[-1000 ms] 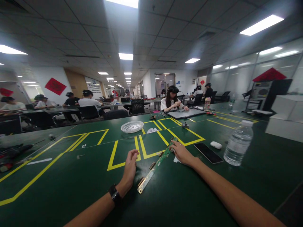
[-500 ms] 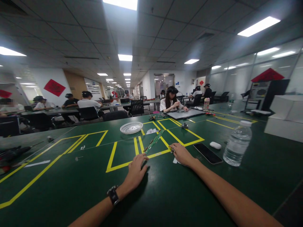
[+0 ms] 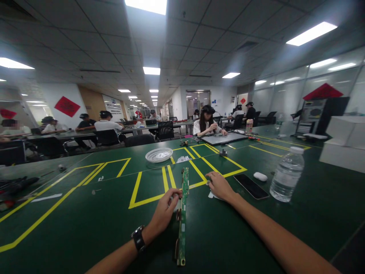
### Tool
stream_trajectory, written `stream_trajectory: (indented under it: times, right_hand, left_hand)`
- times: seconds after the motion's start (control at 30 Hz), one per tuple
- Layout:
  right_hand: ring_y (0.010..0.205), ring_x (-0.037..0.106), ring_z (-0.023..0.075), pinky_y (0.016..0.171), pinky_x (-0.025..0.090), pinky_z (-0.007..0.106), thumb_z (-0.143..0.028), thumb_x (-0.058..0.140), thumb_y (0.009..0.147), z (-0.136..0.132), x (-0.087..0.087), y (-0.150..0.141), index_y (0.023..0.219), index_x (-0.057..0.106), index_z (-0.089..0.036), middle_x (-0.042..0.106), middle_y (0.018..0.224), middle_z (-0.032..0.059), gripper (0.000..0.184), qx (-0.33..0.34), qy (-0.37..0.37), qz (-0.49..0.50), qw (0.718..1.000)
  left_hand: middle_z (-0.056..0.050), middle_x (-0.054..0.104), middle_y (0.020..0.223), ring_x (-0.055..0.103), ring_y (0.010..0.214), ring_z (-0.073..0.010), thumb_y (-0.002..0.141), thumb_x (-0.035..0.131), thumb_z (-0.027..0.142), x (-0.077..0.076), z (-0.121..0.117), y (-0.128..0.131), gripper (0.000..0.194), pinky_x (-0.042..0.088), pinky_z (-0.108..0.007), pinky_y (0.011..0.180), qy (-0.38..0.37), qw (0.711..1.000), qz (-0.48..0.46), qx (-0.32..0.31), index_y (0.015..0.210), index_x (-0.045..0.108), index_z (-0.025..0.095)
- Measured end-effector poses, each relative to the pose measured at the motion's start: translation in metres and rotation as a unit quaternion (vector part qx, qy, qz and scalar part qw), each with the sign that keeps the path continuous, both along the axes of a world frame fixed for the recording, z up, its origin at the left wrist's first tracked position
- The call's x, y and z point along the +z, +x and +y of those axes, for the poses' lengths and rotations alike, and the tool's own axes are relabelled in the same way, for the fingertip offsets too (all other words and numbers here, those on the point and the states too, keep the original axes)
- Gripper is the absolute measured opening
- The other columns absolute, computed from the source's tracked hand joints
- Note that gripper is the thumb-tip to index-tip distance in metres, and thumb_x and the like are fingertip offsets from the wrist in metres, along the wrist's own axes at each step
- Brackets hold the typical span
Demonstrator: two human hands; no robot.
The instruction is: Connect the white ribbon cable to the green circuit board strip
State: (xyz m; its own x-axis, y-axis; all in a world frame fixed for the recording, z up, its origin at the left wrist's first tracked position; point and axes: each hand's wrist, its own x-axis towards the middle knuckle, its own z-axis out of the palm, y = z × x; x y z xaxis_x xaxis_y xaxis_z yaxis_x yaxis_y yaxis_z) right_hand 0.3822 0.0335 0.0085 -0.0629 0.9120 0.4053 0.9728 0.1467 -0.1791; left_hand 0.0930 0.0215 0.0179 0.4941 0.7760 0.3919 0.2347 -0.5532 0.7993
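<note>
My left hand (image 3: 165, 207), with a black watch (image 3: 138, 238) on its wrist, has its fingers closed at the left edge of a long, narrow green circuit board (image 3: 184, 217). The board runs lengthwise toward me, with several dark and coppery parts along its left edge. My right hand (image 3: 219, 185) rests at the yellow tape beyond the board's right side. Its fingers are curled together, and whatever they hold is too small to make out. A scrap of white paper (image 3: 211, 195) lies just under that hand.
Right of my right hand lie a phone (image 3: 251, 185), a white earbud case (image 3: 260, 176) and a water bottle (image 3: 287, 175). Farther off are a white basket (image 3: 159, 155), a plastic bag (image 3: 184, 159) and a small grey part (image 3: 222, 152). A drill (image 3: 18, 186) lies at left; a person (image 3: 207, 123) sits opposite.
The circuit board has swung from a diagonal to nearly straight toward me and come closer with my left hand. My right hand has stayed in place.
</note>
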Motion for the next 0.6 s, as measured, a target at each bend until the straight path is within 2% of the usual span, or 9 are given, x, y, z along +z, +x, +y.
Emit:
stream_trajectory:
  times: [0.13,0.23,0.3,0.43,0.6]
  right_hand:
    - [0.108,0.051,0.0236,0.096,0.035,0.033,-0.022,0.045,0.088,-0.003,0.002,-0.005,0.112,0.063,-0.013,0.058,0.114,0.0136,0.031,-0.027,-0.005,-0.032,0.999]
    - [0.112,0.048,0.0292,0.091,0.037,0.037,-0.033,0.049,0.087,-0.006,0.003,-0.006,0.113,0.063,-0.014,0.056,0.117,0.0171,0.035,-0.101,-0.032,-0.048,0.993]
    - [0.111,0.048,0.0314,0.089,0.038,0.04,-0.038,0.048,0.088,-0.008,0.004,-0.006,0.112,0.064,-0.014,0.056,0.117,0.0183,0.037,-0.133,-0.057,-0.049,0.988]
    - [0.104,0.053,0.0278,0.087,0.038,0.036,-0.033,0.046,0.089,-0.01,0.008,-0.006,0.106,0.066,-0.014,0.06,0.108,0.0166,0.033,-0.086,-0.083,-0.036,0.992]
    - [0.099,0.055,0.0241,0.085,0.039,0.031,-0.028,0.051,0.086,-0.01,0.01,-0.017,0.104,0.065,-0.014,0.061,0.105,0.0137,0.027,-0.011,-0.074,0.0,0.997]
  left_hand:
    - [-0.009,0.056,0.126,0.046,0.118,-0.0271,0.091,0.042,0.04,-0.013,0.012,0.001,0.036,0.034,-0.044,0.1,0.042,0.995,0.074,0.058,0.119,0.058,0.024]
    - [-0.007,0.046,0.139,0.033,0.131,-0.0316,0.091,0.042,0.045,-0.019,0.013,0.002,0.04,0.024,-0.053,0.106,0.072,0.98,0.179,0.05,0.126,0.056,0.032]
    - [-0.007,0.044,0.142,0.029,0.133,-0.0333,0.091,0.041,0.048,-0.02,0.011,0.003,0.041,0.023,-0.056,0.105,0.085,0.969,0.229,0.036,0.127,0.056,0.035]
    - [-0.007,0.051,0.132,0.039,0.125,-0.03,0.091,0.041,0.043,-0.014,0.005,0.005,0.033,0.03,-0.05,0.1,0.112,0.96,0.254,0.032,0.113,0.063,0.03]
    - [-0.007,0.058,0.115,0.048,0.11,-0.0261,0.082,0.055,0.033,-0.008,0.004,0.006,0.015,0.036,-0.04,0.093,0.108,0.967,0.224,0.054,0.09,0.063,0.023]
